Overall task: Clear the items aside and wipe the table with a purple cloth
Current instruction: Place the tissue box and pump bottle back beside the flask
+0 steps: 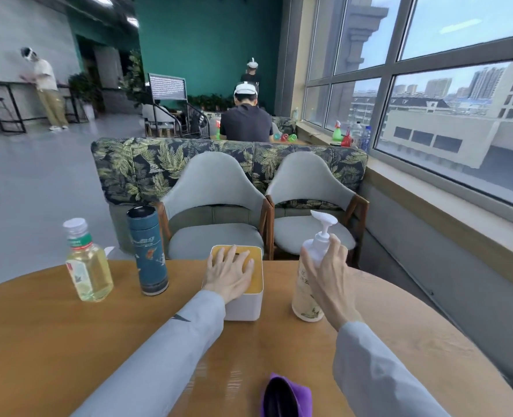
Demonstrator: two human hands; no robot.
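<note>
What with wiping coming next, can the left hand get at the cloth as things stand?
Probably yes. The left hand only rests flat on the box, and the cloth lies at the near table edge, with bare wood between them. A dark thing overlaps the cloth's left part.

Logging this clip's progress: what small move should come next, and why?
Probably carry the white pump bottle to the edge of the round wooden table: the right hand wraps it, and the purple cloth lies unused at the near edge.

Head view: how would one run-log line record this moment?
left hand rests on tissue box | right hand holds pump bottle | purple cloth lies untouched on table
</note>
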